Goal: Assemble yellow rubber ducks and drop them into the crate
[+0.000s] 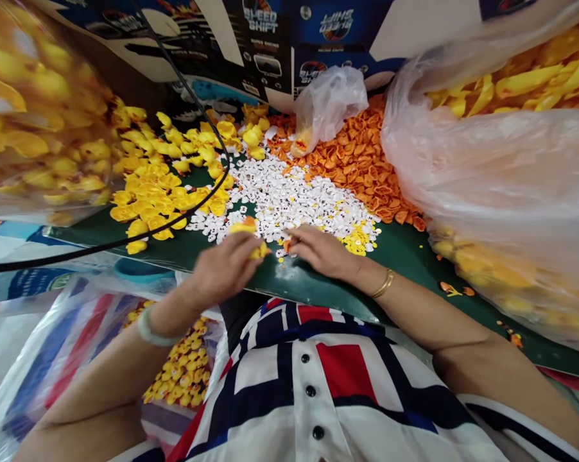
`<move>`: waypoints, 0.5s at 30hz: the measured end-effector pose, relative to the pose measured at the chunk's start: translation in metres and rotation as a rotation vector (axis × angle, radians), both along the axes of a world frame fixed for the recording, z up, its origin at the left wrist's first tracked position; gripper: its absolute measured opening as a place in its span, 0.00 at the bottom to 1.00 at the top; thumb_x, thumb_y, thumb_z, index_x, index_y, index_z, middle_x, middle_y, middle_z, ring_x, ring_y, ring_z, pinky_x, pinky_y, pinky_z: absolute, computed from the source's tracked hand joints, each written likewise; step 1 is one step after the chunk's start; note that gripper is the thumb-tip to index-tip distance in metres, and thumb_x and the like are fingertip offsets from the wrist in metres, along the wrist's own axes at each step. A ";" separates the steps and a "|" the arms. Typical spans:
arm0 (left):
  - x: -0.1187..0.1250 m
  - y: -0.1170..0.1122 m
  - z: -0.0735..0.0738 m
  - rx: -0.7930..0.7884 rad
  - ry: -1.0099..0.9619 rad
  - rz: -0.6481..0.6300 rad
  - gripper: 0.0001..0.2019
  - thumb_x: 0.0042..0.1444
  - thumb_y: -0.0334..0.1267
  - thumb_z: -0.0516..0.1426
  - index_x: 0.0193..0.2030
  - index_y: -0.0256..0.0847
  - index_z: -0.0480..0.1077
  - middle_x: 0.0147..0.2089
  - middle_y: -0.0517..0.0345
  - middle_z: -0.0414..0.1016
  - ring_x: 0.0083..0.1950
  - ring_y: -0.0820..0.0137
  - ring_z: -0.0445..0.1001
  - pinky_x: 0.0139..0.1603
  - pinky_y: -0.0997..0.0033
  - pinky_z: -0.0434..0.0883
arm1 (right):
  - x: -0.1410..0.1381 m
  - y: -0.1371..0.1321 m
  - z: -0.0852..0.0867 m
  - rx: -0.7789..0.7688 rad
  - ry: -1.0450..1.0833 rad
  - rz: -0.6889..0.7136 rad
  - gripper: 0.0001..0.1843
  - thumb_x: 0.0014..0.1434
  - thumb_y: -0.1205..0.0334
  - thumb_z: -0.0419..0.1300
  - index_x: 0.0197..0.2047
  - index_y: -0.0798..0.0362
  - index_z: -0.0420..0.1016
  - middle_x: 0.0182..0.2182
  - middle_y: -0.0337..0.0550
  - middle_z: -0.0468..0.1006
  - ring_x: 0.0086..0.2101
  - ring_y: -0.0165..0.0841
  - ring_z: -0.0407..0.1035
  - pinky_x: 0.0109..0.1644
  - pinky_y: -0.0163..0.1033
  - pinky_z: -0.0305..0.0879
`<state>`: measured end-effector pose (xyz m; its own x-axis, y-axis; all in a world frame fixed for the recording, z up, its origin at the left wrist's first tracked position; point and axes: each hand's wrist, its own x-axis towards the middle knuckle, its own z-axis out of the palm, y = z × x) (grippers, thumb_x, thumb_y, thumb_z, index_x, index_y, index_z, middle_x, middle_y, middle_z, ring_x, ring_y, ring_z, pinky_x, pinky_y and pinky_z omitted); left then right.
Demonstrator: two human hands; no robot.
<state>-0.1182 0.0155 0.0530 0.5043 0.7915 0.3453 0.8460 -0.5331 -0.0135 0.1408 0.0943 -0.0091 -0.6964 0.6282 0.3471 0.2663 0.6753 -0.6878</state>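
Note:
My left hand [226, 266] is closed around a yellow plastic duck piece [244, 227] with a bit of orange on it, just above the front of the table. Most of that piece is covered by the fingers. My right hand [325, 251] is at the near edge of a heap of small white eye pieces [289, 196], its fingertips drawn together. A little orange bit [286, 245] shows beside those fingertips; whether they pinch anything is hidden. Small yellow pieces [359, 239] lie just beyond the right wrist.
Yellow duck shells [149, 189] and orange beak pieces [361, 157] flank the white heap. Bulging clear bags stand left [39, 128] and right [486, 173]. A black cable [188, 212] crosses the left side. Below the table, an open striped bag [72, 346] contains duck heads [181, 372].

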 end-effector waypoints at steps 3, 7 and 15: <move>-0.030 0.002 0.041 0.331 0.008 0.199 0.21 0.60 0.41 0.60 0.58 0.39 0.67 0.53 0.48 0.75 0.53 0.62 0.74 0.49 0.64 0.75 | 0.020 0.015 0.019 0.003 0.166 -0.329 0.16 0.70 0.54 0.50 0.54 0.52 0.70 0.42 0.47 0.76 0.42 0.37 0.70 0.49 0.45 0.66; -0.035 0.001 0.049 0.221 0.116 0.090 0.20 0.62 0.41 0.58 0.59 0.42 0.66 0.54 0.49 0.75 0.52 0.62 0.75 0.46 0.66 0.75 | 0.037 0.015 0.026 -0.051 -0.014 -0.267 0.12 0.68 0.59 0.52 0.46 0.53 0.74 0.41 0.47 0.77 0.42 0.37 0.70 0.48 0.43 0.65; -0.002 -0.005 0.003 -0.038 0.048 -0.050 0.16 0.64 0.40 0.55 0.57 0.41 0.67 0.51 0.46 0.75 0.51 0.62 0.77 0.44 0.69 0.74 | 0.020 -0.004 0.015 0.033 -0.332 -0.033 0.10 0.67 0.65 0.51 0.46 0.51 0.73 0.42 0.44 0.75 0.41 0.34 0.68 0.39 0.36 0.59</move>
<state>-0.1200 0.0107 0.0555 0.5586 0.7771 0.2900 0.8173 -0.5754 -0.0326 0.1604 0.0907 0.0058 -0.7544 0.6445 0.1249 0.4943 0.6829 -0.5379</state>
